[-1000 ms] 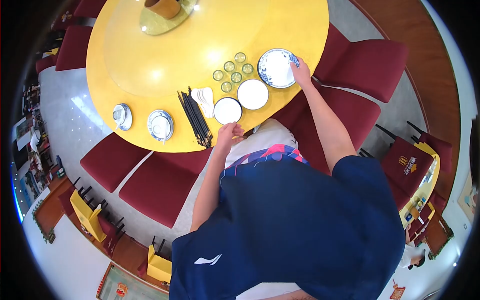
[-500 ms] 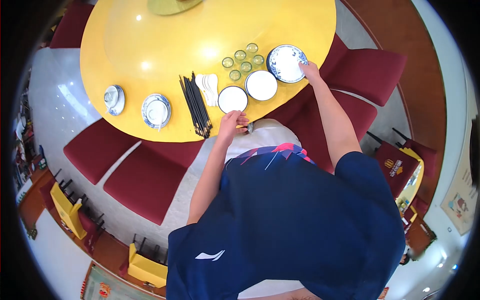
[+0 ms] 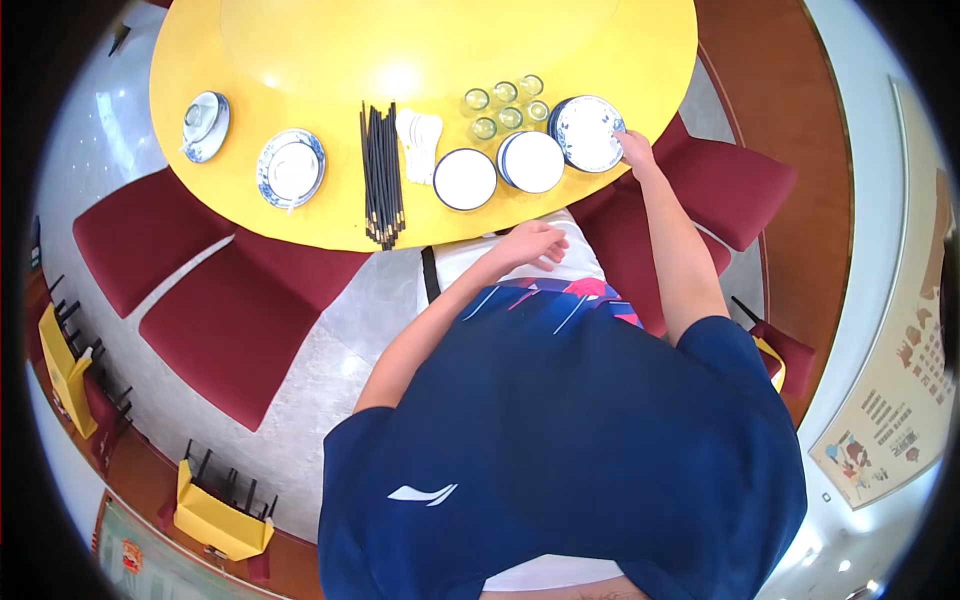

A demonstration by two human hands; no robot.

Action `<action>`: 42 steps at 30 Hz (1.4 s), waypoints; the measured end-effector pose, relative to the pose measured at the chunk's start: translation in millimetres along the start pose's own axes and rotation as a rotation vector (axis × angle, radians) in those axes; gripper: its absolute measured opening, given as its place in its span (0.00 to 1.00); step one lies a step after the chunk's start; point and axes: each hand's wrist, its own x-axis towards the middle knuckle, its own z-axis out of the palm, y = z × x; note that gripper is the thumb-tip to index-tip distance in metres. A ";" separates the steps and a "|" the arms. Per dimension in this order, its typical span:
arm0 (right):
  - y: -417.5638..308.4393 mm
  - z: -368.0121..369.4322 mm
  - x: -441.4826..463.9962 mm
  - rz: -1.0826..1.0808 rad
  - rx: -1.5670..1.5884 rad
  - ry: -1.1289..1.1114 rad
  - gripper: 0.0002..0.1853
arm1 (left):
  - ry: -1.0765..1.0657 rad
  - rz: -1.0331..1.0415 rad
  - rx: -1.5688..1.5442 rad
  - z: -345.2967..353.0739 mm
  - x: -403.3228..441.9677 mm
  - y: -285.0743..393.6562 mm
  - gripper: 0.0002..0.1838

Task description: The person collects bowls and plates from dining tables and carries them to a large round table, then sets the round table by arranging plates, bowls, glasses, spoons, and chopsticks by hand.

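At the table's right edge my right hand (image 3: pixel 632 150) pinches the rim of a white plate with a blue flower pattern (image 3: pixel 588 135), the top one of a stack. Its thumb lies over the rim; the fingers beneath are mostly hidden. My left hand (image 3: pixel 535 247) hangs in front of my waist, below the table edge. It is empty, with fingers loosely bent and slightly apart. Left of the plates are two blue-rimmed stacks of white dishes, a middle stack (image 3: pixel 532 162) and a left stack (image 3: pixel 465 180). Several small glasses (image 3: pixel 507 100) stand behind them.
On the yellow round table (image 3: pixel 300 70) lie white spoons (image 3: pixel 420 142) and a bundle of black chopsticks (image 3: pixel 382 175). Further left are a place setting (image 3: pixel 291 170) and another setting (image 3: pixel 206 127). Dark red chairs, including a left chair (image 3: pixel 230 330) and a right chair (image 3: pixel 725 185), surround the table.
My left hand has moved right and away from the table edge, toward my waist. My right hand stays at the patterned plate's rim. The whole view has shifted a little.
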 end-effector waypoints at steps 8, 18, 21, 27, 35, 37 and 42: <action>-22.3 -7.8 40.8 -0.349 -0.171 -0.167 0.23 | 0.497 0.212 0.158 59.6 140.1 -7.6 0.29; -24.0 -3.7 61.3 -0.712 -0.501 -0.249 0.24 | 0.549 0.030 -0.700 31.2 185.4 18.8 0.23; -24.4 -5.1 62.5 -0.738 -0.478 -0.257 0.24 | 0.587 0.055 -0.853 41.9 192.8 36.8 0.21; -20.9 -3.2 57.9 -0.703 -0.409 -0.265 0.23 | 0.716 0.072 -0.994 48.3 208.0 49.9 0.23; -16.2 -2.7 55.3 -0.690 -0.389 -0.241 0.20 | 0.700 -0.023 -0.982 43.9 202.1 59.9 0.23; -13.7 -2.6 55.3 -0.676 -0.386 -0.227 0.21 | 0.701 -0.025 -0.978 45.4 203.9 56.7 0.22; -1.4 0.4 53.8 -0.716 -0.323 -0.166 0.21 | 0.733 0.013 -0.935 40.7 208.2 29.0 0.17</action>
